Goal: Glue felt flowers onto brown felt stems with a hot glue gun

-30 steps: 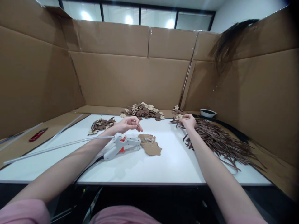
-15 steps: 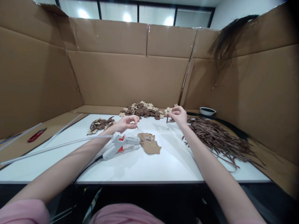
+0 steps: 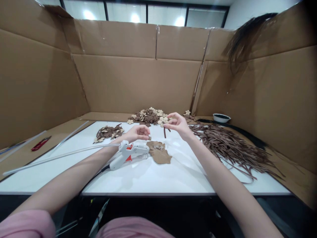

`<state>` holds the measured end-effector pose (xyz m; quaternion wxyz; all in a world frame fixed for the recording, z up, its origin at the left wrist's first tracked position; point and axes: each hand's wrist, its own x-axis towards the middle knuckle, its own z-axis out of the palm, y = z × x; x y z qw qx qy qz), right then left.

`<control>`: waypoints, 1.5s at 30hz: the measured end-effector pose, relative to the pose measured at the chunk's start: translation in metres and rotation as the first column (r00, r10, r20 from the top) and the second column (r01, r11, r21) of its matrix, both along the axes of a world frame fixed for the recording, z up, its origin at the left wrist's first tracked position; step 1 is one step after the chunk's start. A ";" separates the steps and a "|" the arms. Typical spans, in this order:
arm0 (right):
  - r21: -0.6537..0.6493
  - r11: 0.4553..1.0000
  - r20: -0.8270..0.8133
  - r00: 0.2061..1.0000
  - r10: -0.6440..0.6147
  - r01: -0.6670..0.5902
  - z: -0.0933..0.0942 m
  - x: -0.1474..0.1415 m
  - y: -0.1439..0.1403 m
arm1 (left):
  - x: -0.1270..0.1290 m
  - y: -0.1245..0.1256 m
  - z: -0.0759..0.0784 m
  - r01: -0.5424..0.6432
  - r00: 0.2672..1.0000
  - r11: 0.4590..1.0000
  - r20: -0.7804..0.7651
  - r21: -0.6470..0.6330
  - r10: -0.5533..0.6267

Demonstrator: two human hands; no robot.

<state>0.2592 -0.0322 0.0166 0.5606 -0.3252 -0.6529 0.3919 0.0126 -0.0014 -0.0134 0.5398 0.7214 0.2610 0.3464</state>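
Observation:
My right hand (image 3: pixel 178 126) pinches a cream flower cutout (image 3: pixel 162 121) above the table; a narrow brown strip (image 3: pixel 164 133) hangs below it. To its left, my left hand (image 3: pixel 139 133) is closed, with a tiny brownish piece (image 3: pixel 150 138) at its fingertips, too small to name. In front of that hand, a white hot glue gun (image 3: pixel 123 154) with an orange trigger rests on the table. Its nozzle points at an irregular flat brown piece (image 3: pixel 160 155) with whitish, shiny residue on top. A long clear glue stick (image 3: pixel 61 158) runs out of the gun's back.
Brown and cream flower cutouts (image 3: pixel 147 116) are heaped at the back, with a smaller pile (image 3: pixel 107 132) at left. Brown strips (image 3: pixel 228 145) spread across the right. A white bowl (image 3: pixel 221 118) stands behind them. Red-handled pliers (image 3: pixel 41 144) lie far left. Cardboard walls (image 3: pixel 119 82) enclose the table.
My right hand has moved left with the cream flower, closer to my left hand. My left hand has shifted slightly right and down. The glue gun and brown piece stay in place.

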 end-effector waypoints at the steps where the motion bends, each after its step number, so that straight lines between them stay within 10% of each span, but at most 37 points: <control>1: -0.007 1.000 0.002 1.000 0.028 -0.028 -0.001 -0.001 0.000 | 0.000 0.000 0.000 0.001 1.000 1.000 0.002 0.002 -0.001; 10: -0.035 0.994 0.022 0.995 0.100 -0.099 -0.004 -0.005 -0.001 | -0.007 0.008 -0.006 0.063 0.972 0.998 -0.230 0.027 -0.055; 18: -0.042 0.987 0.056 0.986 0.156 -0.154 -0.008 -0.009 -0.002 | -0.007 -0.009 0.018 -0.010 0.968 0.946 -0.233 0.323 0.089; 45: -0.042 0.993 -0.029 0.994 0.106 -0.107 -0.004 -0.006 -0.001 | 0.003 -0.009 0.012 -0.012 0.992 0.991 -0.119 0.135 0.028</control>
